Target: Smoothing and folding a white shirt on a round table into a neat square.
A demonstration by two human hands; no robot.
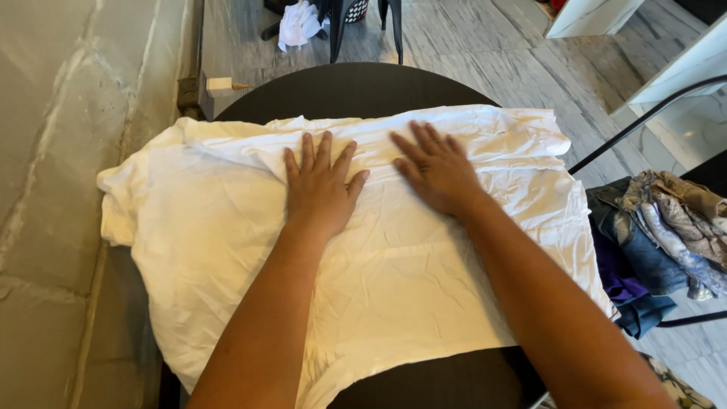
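Observation:
A wrinkled white garment (204,227) lies spread across a round black table (356,87), hanging over its left and right edges. My left hand (322,185) rests flat on the cloth near its middle, fingers spread. My right hand (438,168) lies flat beside it, just to the right, fingers apart and pointing up and left. Both palms press on the fabric below a folded ridge that runs across the far part of the garment. Neither hand grips anything.
A pile of mixed clothes (659,235) sits on a black chair to the right. A marble wall (68,151) runs along the left. Another white cloth (299,24) lies on the grey floor beyond the table, near black chair legs (337,30).

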